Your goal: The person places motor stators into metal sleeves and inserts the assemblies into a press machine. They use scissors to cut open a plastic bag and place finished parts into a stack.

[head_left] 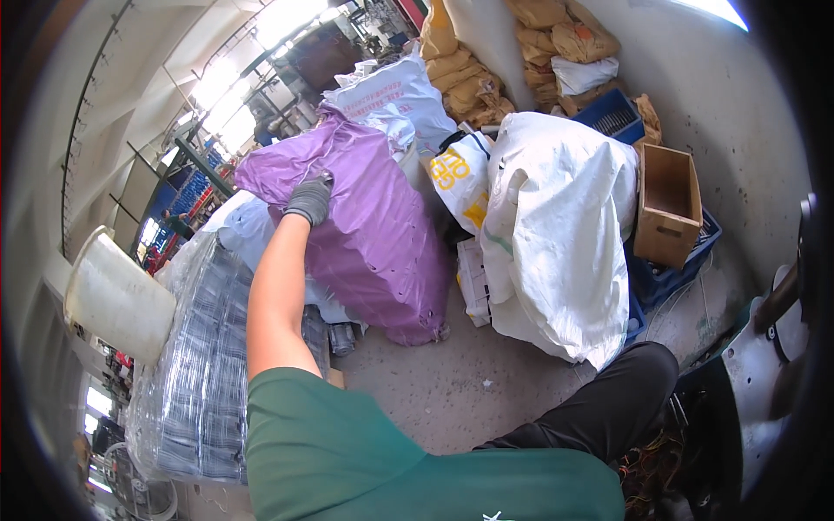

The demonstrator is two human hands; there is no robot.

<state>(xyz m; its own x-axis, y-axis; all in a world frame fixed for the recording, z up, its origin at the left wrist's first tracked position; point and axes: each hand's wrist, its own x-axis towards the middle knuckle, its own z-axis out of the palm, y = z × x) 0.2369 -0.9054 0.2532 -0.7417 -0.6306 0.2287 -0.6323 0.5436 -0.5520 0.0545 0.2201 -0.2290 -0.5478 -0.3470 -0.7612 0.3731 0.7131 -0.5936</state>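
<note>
My left hand [310,200], in a dark grey work glove, reaches far forward at the end of a bare forearm. Its fingers look closed on the upper left part of a large purple woven sack [369,234], though the fingertips are partly hidden. The sack is full, leans back and has a gathered top. Behind it stands a pale blue-white sack [391,91] with red print. To its right are a small white bag [460,178] with yellow print and a big draped white sack [560,226]. My right hand is out of the picture.
Left of me stands a plastic-wrapped stack [200,373] with a whitish bucket [117,295] on it. On the right, a wooden box [669,204] rests on blue crates [660,278]. Brown sacks [465,78] are piled behind. Machinery with loose wires [647,469] is close on my right.
</note>
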